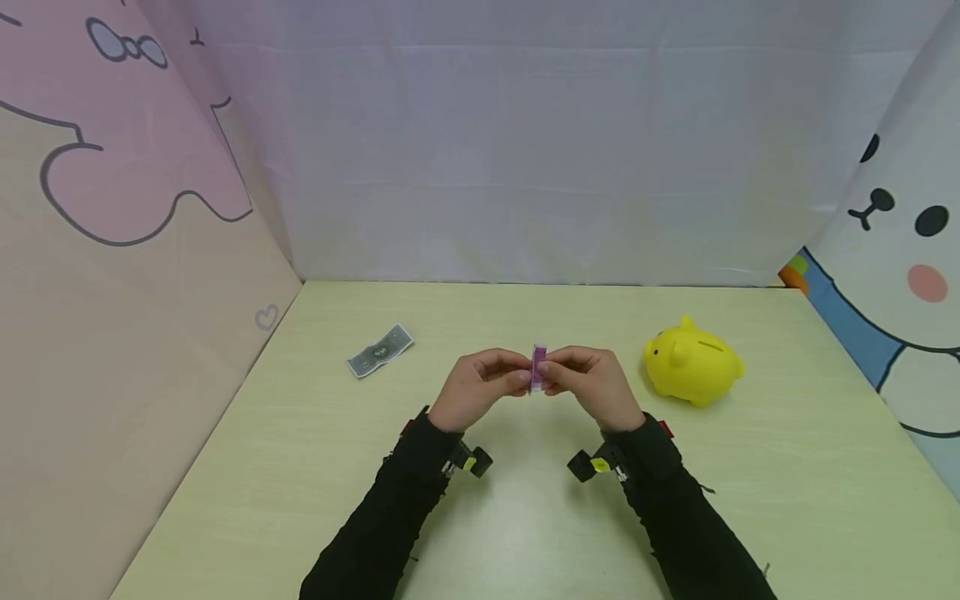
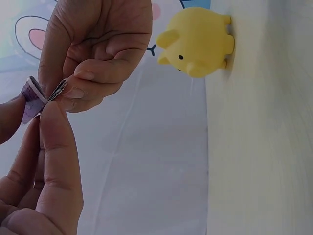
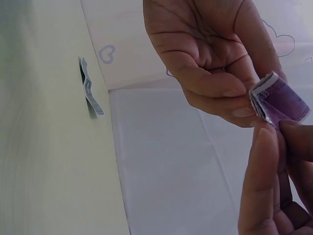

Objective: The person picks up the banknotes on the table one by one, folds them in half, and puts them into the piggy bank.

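Observation:
My left hand [image 1: 483,387] and right hand [image 1: 588,385] meet over the middle of the table, pinching a small folded purple banknote [image 1: 537,369] from its two sides. In the left wrist view the banknote [image 2: 32,100] shows several folded layers, their edges fanned slightly apart between the fingertips. Seen from the right wrist, the purple banknote [image 3: 285,100] is bent into a narrow packet with a pale edge, and its lower part is hidden by the fingers.
A yellow piggy bank [image 1: 693,362] with a slot on its back stands to the right of the hands. At the back left lies a creased grey-green banknote [image 1: 380,351]. Patterned cloth hangs along the table's left, back and right edges.

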`<act>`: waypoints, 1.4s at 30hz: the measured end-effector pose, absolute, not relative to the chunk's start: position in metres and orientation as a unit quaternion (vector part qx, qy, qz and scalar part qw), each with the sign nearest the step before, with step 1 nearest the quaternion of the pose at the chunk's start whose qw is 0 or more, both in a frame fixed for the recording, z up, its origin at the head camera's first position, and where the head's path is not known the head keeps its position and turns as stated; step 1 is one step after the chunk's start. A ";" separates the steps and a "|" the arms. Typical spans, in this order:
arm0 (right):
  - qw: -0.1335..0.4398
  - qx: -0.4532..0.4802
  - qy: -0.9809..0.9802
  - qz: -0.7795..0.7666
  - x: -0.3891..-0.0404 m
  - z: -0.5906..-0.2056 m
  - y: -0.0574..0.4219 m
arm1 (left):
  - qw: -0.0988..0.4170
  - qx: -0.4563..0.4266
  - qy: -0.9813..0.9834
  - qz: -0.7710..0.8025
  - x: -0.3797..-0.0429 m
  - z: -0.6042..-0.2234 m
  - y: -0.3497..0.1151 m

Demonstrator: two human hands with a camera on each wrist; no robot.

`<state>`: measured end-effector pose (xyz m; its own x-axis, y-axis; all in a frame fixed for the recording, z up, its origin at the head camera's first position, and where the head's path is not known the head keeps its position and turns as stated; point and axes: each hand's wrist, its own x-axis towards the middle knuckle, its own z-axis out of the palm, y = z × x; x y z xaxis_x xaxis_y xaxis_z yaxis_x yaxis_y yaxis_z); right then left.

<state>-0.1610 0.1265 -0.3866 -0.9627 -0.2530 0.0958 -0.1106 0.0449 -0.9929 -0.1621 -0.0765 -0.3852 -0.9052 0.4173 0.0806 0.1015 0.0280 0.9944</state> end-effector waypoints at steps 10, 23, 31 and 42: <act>0.052 -0.147 0.710 -0.686 -0.160 -0.387 0.125 | 0.116 0.173 0.710 0.673 -0.162 -0.387 -0.075; 0.051 -0.149 0.718 -0.678 -0.159 -0.388 0.123 | 0.113 0.165 0.714 0.671 -0.163 -0.389 -0.074; 0.055 -0.149 0.721 -0.675 -0.160 -0.388 0.122 | 0.108 0.169 0.723 0.661 -0.163 -0.388 -0.074; 0.064 -0.170 0.715 -0.675 -0.159 -0.387 0.125 | 0.094 0.177 0.730 0.654 -0.162 -0.388 -0.074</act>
<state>-0.1594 0.1251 -0.3871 -0.9338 -0.3299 0.1384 -0.1569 0.0300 -0.9872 -0.1625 -0.0740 -0.3879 -0.9193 0.3821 0.0944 0.1358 0.0828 0.9873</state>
